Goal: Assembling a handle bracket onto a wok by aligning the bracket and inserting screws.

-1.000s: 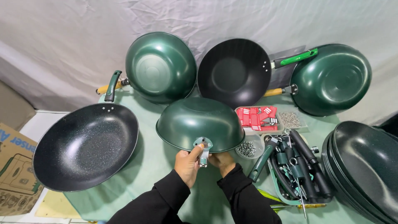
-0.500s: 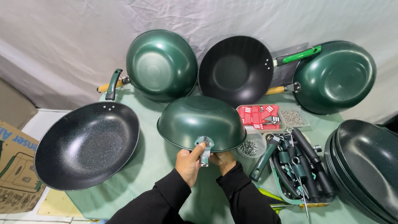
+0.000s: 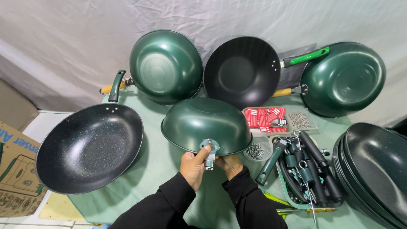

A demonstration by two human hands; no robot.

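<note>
An upturned green wok (image 3: 206, 125) is set bottom-up on the mint-covered bench (image 3: 161, 163), at its near middle, with the rim facing the person. A metal handle bracket (image 3: 209, 149) is seen at the near rim of the wok, with a short metal piece hanging below it. The bracket is gripped by the left hand (image 3: 193, 166), thumb pressed up against it, fingers curled shut around the metal piece. The right hand (image 3: 229, 164) is tucked under the wok rim just beside the bracket, fingers curled; what it grasps cannot be told, since the fingertips are hidden. Black sleeves are worn on both arms. A black speckled wok (image 3: 90, 147) is laid open side up to the left. Three more woks are propped against the white backdrop: a green one (image 3: 166, 66) shown from its base, a black one (image 3: 241, 72) facing out, another green one (image 3: 343, 78) at the right. A tray of red packets (image 3: 263, 117) and a tray of screws (image 3: 300, 120) are placed behind the held wok on the right. A basket of dark handles (image 3: 307, 169) is set to the right of the hands. A stack of dark pans (image 3: 375, 169) is seen at the far right edge. A cardboard box (image 3: 15, 169) is on the floor, left.
</note>
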